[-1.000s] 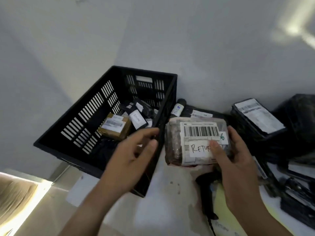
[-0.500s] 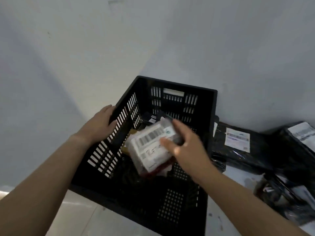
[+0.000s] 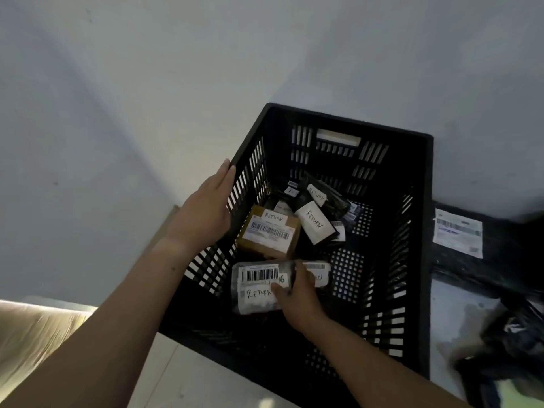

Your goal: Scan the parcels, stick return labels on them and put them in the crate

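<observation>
Right hand (image 3: 297,295) curled round the wrapped parcel (image 3: 256,290), right end hidden, in the crate (image 3: 424,231); left hand (image 3: 206,213) flat on its wall

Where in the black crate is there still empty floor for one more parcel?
Bare crate floor shows along the right wall, beside the wrapped parcel that the right hand holds, and in the near right corner. The far left is crowded: brown box and black bags lie packed together.
</observation>
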